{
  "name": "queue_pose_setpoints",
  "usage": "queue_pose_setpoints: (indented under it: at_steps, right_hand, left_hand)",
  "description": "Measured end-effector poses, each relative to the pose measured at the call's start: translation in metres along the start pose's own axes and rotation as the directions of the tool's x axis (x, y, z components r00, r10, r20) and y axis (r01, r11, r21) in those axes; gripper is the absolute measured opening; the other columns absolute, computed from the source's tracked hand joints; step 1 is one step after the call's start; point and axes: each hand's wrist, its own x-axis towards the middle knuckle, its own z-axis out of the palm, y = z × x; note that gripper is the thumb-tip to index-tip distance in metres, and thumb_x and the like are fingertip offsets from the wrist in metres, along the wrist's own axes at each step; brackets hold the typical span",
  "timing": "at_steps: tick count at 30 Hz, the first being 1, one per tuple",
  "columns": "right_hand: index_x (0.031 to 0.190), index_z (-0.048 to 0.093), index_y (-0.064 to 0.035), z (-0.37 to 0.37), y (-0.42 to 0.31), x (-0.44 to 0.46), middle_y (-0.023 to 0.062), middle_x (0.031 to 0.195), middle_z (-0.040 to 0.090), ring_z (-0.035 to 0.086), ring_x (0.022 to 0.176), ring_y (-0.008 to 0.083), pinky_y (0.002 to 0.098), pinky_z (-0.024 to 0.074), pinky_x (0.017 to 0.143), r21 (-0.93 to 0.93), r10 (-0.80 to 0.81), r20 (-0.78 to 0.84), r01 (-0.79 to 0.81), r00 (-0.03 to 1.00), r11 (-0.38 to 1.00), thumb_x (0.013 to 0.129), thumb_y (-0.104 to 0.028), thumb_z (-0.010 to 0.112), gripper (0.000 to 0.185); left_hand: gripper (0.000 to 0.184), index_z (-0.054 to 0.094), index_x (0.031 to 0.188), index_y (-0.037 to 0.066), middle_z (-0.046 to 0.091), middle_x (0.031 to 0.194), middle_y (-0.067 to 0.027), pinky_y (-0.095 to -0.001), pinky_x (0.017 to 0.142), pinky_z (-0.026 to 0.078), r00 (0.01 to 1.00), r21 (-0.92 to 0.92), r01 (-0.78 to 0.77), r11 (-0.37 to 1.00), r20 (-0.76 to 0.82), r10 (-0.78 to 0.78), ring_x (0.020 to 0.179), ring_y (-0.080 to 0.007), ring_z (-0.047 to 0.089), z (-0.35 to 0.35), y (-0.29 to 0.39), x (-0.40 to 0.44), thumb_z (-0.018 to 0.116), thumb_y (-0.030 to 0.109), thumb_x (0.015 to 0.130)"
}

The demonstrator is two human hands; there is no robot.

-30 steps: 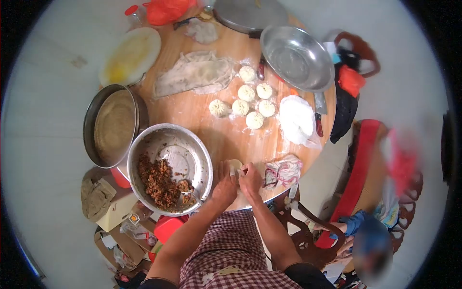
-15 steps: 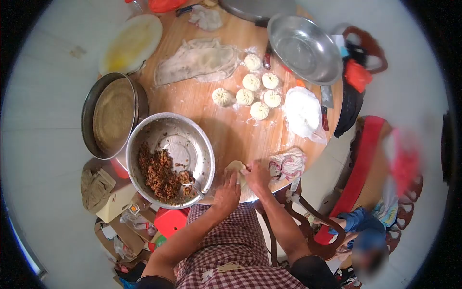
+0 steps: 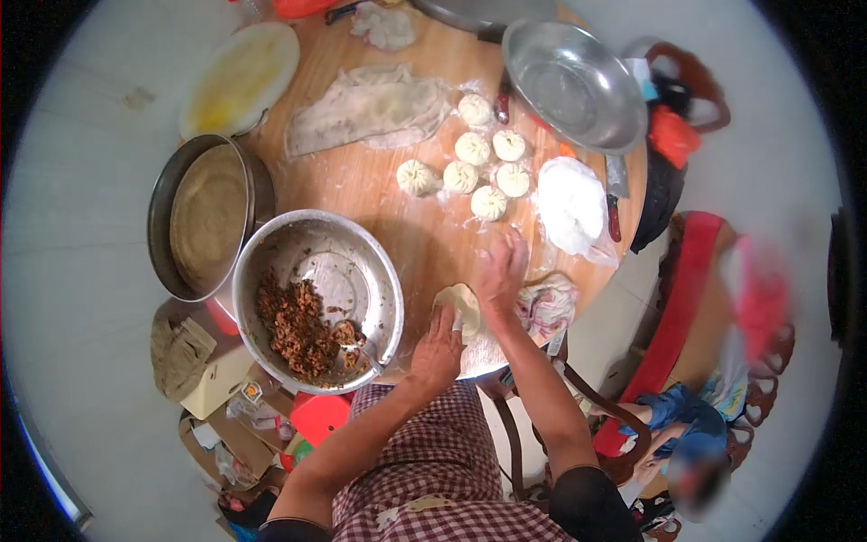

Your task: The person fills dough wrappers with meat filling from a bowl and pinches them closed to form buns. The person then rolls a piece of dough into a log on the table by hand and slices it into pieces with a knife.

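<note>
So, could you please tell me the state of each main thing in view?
Dough round, flat, left hand touching it
Seven buns, whole, pleated
Filling bowl, partly full
Steel basin, apparently empty
Round pan, uncovered
Patterned cloth, crumpled
Grey cloth, spread out, wrinkled
Cleaver, lying flat
Pale plate, yellow-stained

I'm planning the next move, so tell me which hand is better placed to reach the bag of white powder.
Probably the right hand: it looks empty and lies nearer the bag of white powder, while the left hand touches the dough round.
</note>
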Motion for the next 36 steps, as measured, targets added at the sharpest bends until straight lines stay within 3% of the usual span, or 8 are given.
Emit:
queue_pose_setpoints:
  at_steps: [3,12,17,19,20,27,31,36]
  right_hand:
    - [0.134,0.050,0.0002,0.007,-0.006,-0.023,0.0258,0.143,0.044,0.040,0.137,0.0450,0.0538,0.0360,0.112,-0.058,-0.170,0.341,0.201,0.925,0.978,0.090,-0.008,0.066,0.048]
    - [0.140,0.043,0.0010,0.028,0.003,-0.009,0.0244,0.144,0.043,0.036,0.141,0.0454,0.0562,0.0322,0.116,0.052,-0.059,0.210,0.049,0.976,0.997,0.092,-0.014,0.068,0.057]
    - [0.129,0.052,0.0017,0.011,-0.008,0.009,0.0270,0.137,0.050,0.048,0.132,0.0434,0.0544,0.0406,0.109,-0.022,-0.257,0.322,0.278,0.911,0.960,0.095,-0.019,0.065,0.042]
    - [0.121,0.057,0.0014,-0.007,-0.006,-0.017,0.0223,0.116,0.064,0.063,0.112,0.0371,0.0459,0.0514,0.093,0.101,0.437,0.268,-0.477,0.858,0.873,0.095,-0.019,0.065,0.034]
    - [0.119,0.059,0.0012,-0.020,0.000,-0.033,0.0203,0.106,0.068,0.066,0.101,0.0362,0.0449,0.0524,0.086,-0.026,0.498,0.313,-0.516,0.809,0.856,0.095,-0.019,0.064,0.032]
    - [0.092,0.068,0.0004,-0.035,-0.017,-0.096,0.0186,0.091,0.072,0.070,0.083,0.0353,0.0430,0.0536,0.077,-0.064,0.682,0.578,-0.808,0.449,0.586,0.079,-0.034,0.081,0.039]
    - [0.100,0.070,-0.0077,-0.027,-0.032,-0.086,0.0181,0.087,0.069,0.067,0.081,0.0375,0.0457,0.0518,0.073,-0.043,0.508,0.510,-0.570,0.694,0.821,0.080,-0.032,0.080,0.033]
    - [0.104,0.067,-0.0045,-0.028,-0.007,-0.029,0.0162,0.092,0.069,0.067,0.085,0.0364,0.0459,0.0515,0.078,0.150,0.213,0.663,-0.405,0.718,0.902,0.088,-0.021,0.073,0.023]
  left_hand:
    - [0.066,0.037,0.143,-0.013,0.030,0.155,-0.0327,-0.0487,0.107,0.046,0.990,0.129,-0.085,0.988,0.120,0.069,0.133,-0.0472,0.047,-0.003,-0.008,-0.004,0.063,0.020,0.093]
    - [0.061,0.028,0.151,-0.011,0.025,0.159,-0.0295,-0.0478,0.116,0.038,0.920,-0.049,0.098,0.994,0.384,-0.072,0.148,-0.0469,0.027,-0.028,0.002,-0.004,0.046,0.014,0.098]
    - [0.046,0.052,0.137,-0.004,0.016,0.164,-0.0259,-0.0458,0.106,0.050,0.995,0.042,-0.064,0.997,-0.071,0.067,0.138,-0.0458,0.044,0.013,-0.019,-0.011,0.057,0.020,0.098]
    - [0.054,0.037,0.146,-0.004,0.019,0.163,-0.0264,-0.0467,0.113,0.039,0.986,0.036,-0.051,0.998,0.162,0.044,0.143,-0.0465,0.034,-0.003,-0.017,-0.005,0.050,0.021,0.100]
    - [0.062,0.023,0.156,-0.003,0.023,0.162,-0.0269,-0.0476,0.121,0.029,0.920,0.035,-0.033,0.999,0.391,0.017,0.148,-0.0472,0.024,-0.008,-0.015,-0.005,0.042,0.021,0.103]
    - [0.052,0.043,0.143,-0.012,0.025,0.158,-0.0335,-0.0492,0.123,0.023,0.957,-0.014,-0.051,0.999,0.286,0.053,0.147,-0.0504,0.025,-0.006,-0.021,-0.008,0.046,0.018,0.100]
    - [0.052,0.043,0.138,-0.017,0.024,0.157,-0.0347,-0.0482,0.120,0.030,0.978,-0.125,0.060,0.990,0.205,-0.033,0.144,-0.0528,0.028,-0.008,-0.012,-0.017,0.047,0.018,0.100]
    - [0.046,0.054,0.122,-0.019,0.024,0.156,-0.0371,-0.0497,0.111,0.042,0.976,-0.080,0.056,0.995,0.213,-0.038,0.138,-0.0516,0.040,-0.014,0.004,-0.022,0.059,0.019,0.096]
